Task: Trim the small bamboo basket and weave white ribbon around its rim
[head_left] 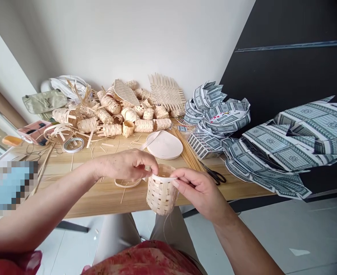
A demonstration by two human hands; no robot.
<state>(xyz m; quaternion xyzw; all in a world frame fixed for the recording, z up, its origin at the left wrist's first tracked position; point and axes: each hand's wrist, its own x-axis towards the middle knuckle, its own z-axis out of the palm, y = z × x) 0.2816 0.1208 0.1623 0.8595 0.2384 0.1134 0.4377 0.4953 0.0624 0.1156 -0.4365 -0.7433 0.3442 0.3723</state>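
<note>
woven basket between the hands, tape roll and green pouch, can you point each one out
Woven basket (161, 196), head view: on its outer side wall.
Tape roll (74, 150), head view: on the near side of its ring.
Green pouch (45, 101), head view: on the middle of its face.

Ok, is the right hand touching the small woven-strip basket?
Touching. The head view shows the right hand pinching the small woven-strip basket at its rim, between thumb and finger.

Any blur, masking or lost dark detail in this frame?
In the head view, the woven basket and right hand look fairly sharp; in that same view, a pixelated patch masks part of the left side, and the dark panel shows little detail.
</note>
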